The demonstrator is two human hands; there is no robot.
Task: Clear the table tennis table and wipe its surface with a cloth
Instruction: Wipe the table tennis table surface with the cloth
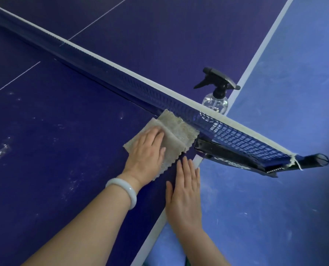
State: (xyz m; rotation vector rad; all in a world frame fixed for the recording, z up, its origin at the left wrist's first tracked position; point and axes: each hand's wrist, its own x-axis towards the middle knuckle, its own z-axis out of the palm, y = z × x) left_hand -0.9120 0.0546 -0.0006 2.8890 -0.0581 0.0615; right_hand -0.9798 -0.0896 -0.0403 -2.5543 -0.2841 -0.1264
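Half of a clear spray bottle point(215, 101) hides behind the net point(236, 138). A beige folded cloth point(176, 138) with scalloped edges lies on the blue table point(63, 131), just beside the net. The left hand point(146, 153) presses flat on it, fingers straight; the right hand point(184, 191) rests flat, fingers straight, on the table edge beside the cloth.

From my head, the one wide camera looks down and forward, close over the table point(54, 131) edge by the net point(242, 140).
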